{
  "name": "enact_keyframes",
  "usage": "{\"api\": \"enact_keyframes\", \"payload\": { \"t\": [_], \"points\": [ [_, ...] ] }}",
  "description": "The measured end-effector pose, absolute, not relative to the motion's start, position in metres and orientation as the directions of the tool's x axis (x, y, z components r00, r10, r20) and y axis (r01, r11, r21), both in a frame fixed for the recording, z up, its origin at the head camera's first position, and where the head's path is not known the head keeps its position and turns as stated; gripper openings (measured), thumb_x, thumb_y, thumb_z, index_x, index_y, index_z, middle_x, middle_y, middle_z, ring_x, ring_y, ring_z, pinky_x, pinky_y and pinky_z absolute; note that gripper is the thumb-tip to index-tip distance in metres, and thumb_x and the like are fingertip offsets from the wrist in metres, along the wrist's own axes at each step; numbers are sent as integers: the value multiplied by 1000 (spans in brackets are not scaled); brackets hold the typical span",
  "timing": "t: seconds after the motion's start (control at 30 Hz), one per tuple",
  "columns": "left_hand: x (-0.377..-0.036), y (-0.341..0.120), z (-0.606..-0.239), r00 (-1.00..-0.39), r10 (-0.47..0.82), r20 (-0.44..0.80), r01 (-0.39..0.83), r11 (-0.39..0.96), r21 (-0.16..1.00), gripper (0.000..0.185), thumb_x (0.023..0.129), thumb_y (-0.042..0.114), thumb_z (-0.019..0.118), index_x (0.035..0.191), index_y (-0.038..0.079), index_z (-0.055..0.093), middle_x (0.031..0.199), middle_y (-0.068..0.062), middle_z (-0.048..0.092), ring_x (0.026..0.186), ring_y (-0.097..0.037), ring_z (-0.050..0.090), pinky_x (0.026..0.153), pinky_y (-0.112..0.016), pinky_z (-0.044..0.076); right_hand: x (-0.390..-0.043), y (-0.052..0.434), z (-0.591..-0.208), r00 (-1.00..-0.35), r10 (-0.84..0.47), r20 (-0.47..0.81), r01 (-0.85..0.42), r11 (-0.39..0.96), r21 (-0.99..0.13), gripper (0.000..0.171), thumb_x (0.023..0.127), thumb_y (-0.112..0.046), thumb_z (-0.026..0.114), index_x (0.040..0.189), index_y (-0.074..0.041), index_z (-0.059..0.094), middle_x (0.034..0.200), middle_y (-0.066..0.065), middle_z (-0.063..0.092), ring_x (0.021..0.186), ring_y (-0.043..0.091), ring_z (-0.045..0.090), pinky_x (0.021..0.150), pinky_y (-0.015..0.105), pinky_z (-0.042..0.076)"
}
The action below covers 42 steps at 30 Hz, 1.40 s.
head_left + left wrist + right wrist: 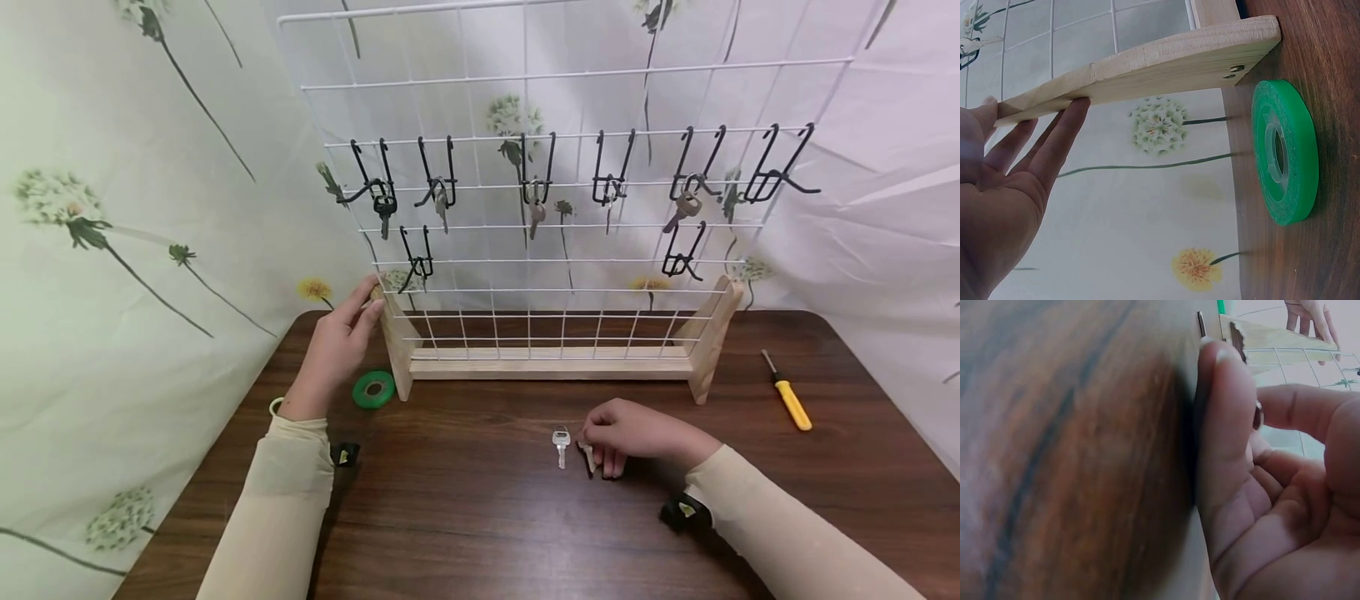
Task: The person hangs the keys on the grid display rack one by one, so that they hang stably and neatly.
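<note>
Worktop (pixel 480 525) of dark brown wood grain fills the head view, with pale cloth printed with dandelions hung behind and to both sides. On it stands a white wire grid rack (pixel 570 108) on a light wooden base (pixel 551 363), carrying black metal hooks, several with keys hanging. A green roll of tape (pixel 373 388) lies just beside the base's left foot, and a yellow-handled screwdriver (pixel 787 393) lies well to the right. The left hand (pixel 339 346) rests against the left wooden upright, fingers fairly straight. The right hand (pixel 633 435) lies low on the worktop, fingers curled over a small key (pixel 587 456); a silver key (pixel 561 443) lies just beside it, untouched.

The left wrist view shows straight, slightly spread fingers (pixel 1060 140) touching the wooden foot (pixel 1166 59), the tape (pixel 1285 153) flat nearby.

The right wrist view shows fingers (pixel 1225 425) bent against the worktop (pixel 1072 450), pinching something mostly hidden.
</note>
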<state>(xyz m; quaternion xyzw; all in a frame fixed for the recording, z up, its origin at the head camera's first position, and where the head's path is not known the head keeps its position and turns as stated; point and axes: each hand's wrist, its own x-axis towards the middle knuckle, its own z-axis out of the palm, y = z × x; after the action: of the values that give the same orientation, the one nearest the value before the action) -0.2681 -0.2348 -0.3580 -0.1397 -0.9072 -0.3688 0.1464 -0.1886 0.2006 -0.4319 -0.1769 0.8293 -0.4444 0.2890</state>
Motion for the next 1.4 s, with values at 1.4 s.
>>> {"api": "enact_keyframes", "payload": {
  "t": [1.4],
  "points": [
    [-270,-235,-360,-899,150,411,395,682,616,53,116,39,47,167,28,41,157,-25,57,131,-47,67,105,-67,55,-152,258,-305,-902,-6,431,-390,437,-810,12,111,-13,59,113,-14,70,84,-10,73,70,6,75,66,22,63]
  ]
}}
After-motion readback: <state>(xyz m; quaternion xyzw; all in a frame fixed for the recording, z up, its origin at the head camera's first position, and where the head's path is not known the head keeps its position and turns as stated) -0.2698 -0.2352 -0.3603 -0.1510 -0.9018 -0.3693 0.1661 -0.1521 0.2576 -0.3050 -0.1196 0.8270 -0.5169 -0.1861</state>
